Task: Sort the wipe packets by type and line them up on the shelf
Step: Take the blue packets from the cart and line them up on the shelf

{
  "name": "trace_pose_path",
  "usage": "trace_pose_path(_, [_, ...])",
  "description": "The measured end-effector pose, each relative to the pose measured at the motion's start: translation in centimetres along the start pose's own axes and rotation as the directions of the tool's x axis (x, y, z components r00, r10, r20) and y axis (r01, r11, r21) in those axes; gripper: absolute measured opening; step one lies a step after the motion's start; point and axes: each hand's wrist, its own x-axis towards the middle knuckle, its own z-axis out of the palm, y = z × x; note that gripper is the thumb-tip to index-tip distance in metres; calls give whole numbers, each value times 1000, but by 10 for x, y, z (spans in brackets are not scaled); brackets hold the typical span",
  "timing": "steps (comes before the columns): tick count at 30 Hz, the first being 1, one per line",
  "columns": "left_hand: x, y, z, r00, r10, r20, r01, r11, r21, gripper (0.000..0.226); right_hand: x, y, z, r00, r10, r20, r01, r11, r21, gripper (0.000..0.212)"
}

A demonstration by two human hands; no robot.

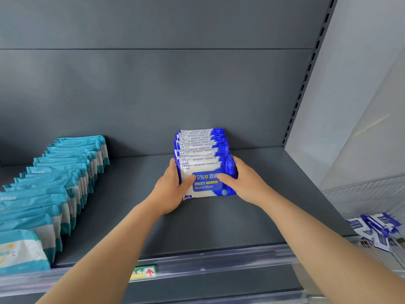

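Pinching the front "Alcohol Wipes" packet [206,188], left hand [172,190] and right hand [244,183] grip its sides.

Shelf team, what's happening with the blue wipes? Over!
Copy. The left hand and right hand grip the blue wipes row, front end. Teal packets lined up at left. Nothing in the way.

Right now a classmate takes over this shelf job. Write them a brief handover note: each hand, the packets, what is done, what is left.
Left hand and right hand both grip the front of the blue alcohol-wipe row, thumbs on its front packet.
That row stands on the shelf, right of centre; the teal packet row stands at the left.
Done: two types lined up in separate rows.
Left: loose blue packets lie in the wire basket at the right; probably add them to the blue row.
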Motion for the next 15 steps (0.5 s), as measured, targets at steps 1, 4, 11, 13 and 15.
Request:
trace_pose_path(1, [-2, 2, -1, 998, 14, -61, -11, 999, 47, 56, -1, 0, -2, 999, -1, -33, -1, 999, -35, 51])
trace_pose_path(4, [-7, 11, -1, 950, 153, -271, -63, 947, 314, 61, -8, 0, -13, 993, -23, -118, -1, 980, -199, 70])
trace_pose_path(11, [-8, 70, 46, 821, 498, -279, -276, 774, 569, 44, -51, 9, -63, 962, -157, -226, 22, 863, -505, 53])
trace_pose_path(13, [-8, 94, 74, 811, 548, -206, -352, 737, 577, 45, -68, 22, -85, 956, -151, -253, -14, 834, -551, 50])
trace_pose_path(15, [-5, 118, 105, 802, 585, -116, -427, 699, 574, 42, -86, 39, -111, 948, -148, -283, -47, 811, -583, 47])
